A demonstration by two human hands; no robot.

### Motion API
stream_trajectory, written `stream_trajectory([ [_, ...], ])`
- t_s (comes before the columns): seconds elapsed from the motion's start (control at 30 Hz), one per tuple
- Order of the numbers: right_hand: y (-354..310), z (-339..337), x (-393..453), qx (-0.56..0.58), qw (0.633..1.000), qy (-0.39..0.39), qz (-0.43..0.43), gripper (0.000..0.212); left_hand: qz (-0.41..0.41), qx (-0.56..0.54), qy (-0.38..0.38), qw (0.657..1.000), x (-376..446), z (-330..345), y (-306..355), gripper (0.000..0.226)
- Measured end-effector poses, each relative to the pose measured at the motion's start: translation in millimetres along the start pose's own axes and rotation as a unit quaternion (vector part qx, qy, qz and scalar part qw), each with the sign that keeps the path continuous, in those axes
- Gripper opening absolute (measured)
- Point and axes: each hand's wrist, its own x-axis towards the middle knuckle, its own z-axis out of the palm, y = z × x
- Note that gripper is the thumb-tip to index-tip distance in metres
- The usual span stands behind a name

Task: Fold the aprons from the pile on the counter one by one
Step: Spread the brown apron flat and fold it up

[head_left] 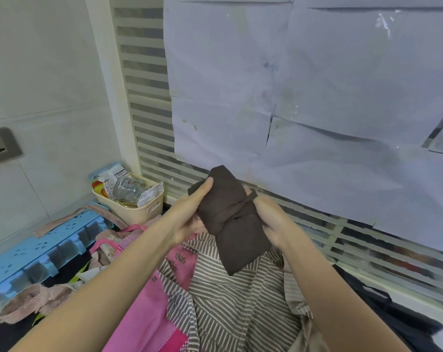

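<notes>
Above a surface hidden under piled aprons, left hand and right hand grip a folded brown apron; fingers mostly hidden; papered window behind.

At far left we see a cream basket of packets, a blue plastic rack nearer, and a wall socket above

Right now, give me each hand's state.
Left hand: holding the brown apron.
Right hand: holding the same apron.
</notes>
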Motion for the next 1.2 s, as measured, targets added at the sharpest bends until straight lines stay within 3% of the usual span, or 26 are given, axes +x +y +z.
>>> stream_trajectory([
  [0.07, -5, -3, 0, -0.068, 0.997, -0.017, -0.011, 0.022, 0.061, 0.056, 0.051, 0.995, 5, -5, 4, 0.026],
  [0.13, -14, 4, -6, -0.214, 0.976, -0.014, -0.034, 0.021, 0.143, 0.171, 0.126, 0.967, 12, -9, 4, 0.023],
  [0.2, -19, 16, -10, -0.401, 0.909, 0.036, -0.106, 0.029, 0.237, 0.359, 0.195, 0.882, 19, -9, 0, 0.026],
  [0.23, -20, 22, -15, -0.475, 0.865, 0.072, -0.145, 0.033, 0.259, 0.394, 0.222, 0.853, 20, -6, -2, 0.029],
  [0.27, -19, 27, -16, -0.508, 0.838, 0.108, -0.169, 0.036, 0.268, 0.391, 0.238, 0.848, 18, -2, -3, 0.031],
  [0.3, -18, 29, -16, -0.511, 0.827, 0.139, -0.190, 0.038, 0.255, 0.339, 0.233, 0.875, 15, 2, -2, 0.029],
  [0.33, -17, 28, -15, -0.503, 0.824, 0.162, -0.207, 0.039, 0.216, 0.244, 0.201, 0.924, 13, 4, -2, 0.025],
  [0.37, -16, 26, -13, -0.497, 0.820, 0.174, -0.224, 0.039, 0.156, 0.132, 0.141, 0.969, 10, 4, -2, 0.020],
  [0.4, -17, 23, -10, -0.492, 0.819, 0.173, -0.241, 0.039, 0.093, 0.039, 0.064, 0.993, 6, 2, -2, 0.020],
  [0.47, -20, 18, -7, -0.485, 0.824, 0.145, -0.255, 0.036, 0.023, -0.018, -0.060, 0.998, -1, -1, -8, 0.033],
  [0.53, -24, 16, -6, -0.480, 0.835, 0.101, -0.250, 0.040, 0.021, -0.037, -0.099, 0.994, -5, 1, -14, 0.037],
  [0.63, -32, 13, -10, -0.369, 0.891, 0.078, -0.253, 0.041, 0.086, -0.054, -0.050, 0.994, -2, 5, -14, 0.034],
  [0.73, -36, 0, -17, -0.108, 0.979, -0.035, -0.169, 0.036, 0.139, -0.001, -0.019, 0.990, 3, 1, -6, 0.024],
  [0.83, -35, -13, -29, -0.006, 0.976, -0.203, -0.078, 0.039, 0.132, 0.037, -0.035, 0.990, 2, -9, -1, 0.024],
  [0.9, -37, -16, -30, 0.025, 0.967, -0.249, -0.053, 0.045, 0.134, 0.058, -0.045, 0.988, 3, -13, 2, 0.028],
  [1.07, -60, -3, -18, -0.006, 0.994, -0.104, -0.035, 0.011, 0.122, 0.033, -0.064, 0.990, 5, -11, 8, 0.030],
  [1.13, -68, 1, -10, -0.055, 0.997, -0.034, -0.043, 0.016, 0.120, 0.039, -0.074, 0.989, 4, -4, 10, 0.034],
  [1.2, -70, 9, -3, -0.146, 0.982, 0.056, -0.103, 0.025, 0.126, 0.046, -0.080, 0.988, 4, 5, 11, 0.033],
])
